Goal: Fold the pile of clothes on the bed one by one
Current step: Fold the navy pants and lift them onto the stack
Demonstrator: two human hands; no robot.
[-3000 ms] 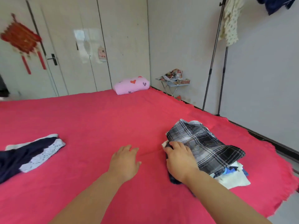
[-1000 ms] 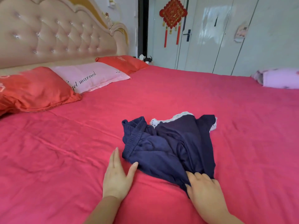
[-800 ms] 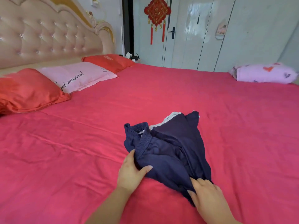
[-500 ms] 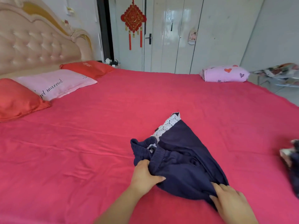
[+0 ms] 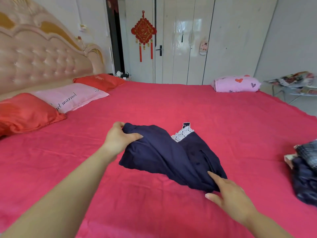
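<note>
A navy garment [image 5: 169,157] with a white lace trim [image 5: 182,135] lies crumpled in the middle of the red bed [image 5: 171,103]. My left hand [image 5: 120,139] grips its upper left end, thumb on top, and lifts that end off the sheet. My right hand [image 5: 229,196] pinches the garment's lower right corner between thumb and fingers, index finger stretched along the cloth. A pile of clothes [image 5: 305,170], plaid on top of dark pieces, sits at the right edge of the view.
Red pillows [image 5: 25,114] and a pink pillow [image 5: 68,97] lie against the padded headboard [image 5: 42,59] at the left. A pink heart-print bundle [image 5: 236,83] rests at the far corner. A small cluttered table [image 5: 295,83] stands beyond the bed's right edge.
My left hand has lifted and pulled the garment's waistband end up and to the left, stretching the cloth out. My right hand keeps hold of the lower corner. The camera has swung right.
</note>
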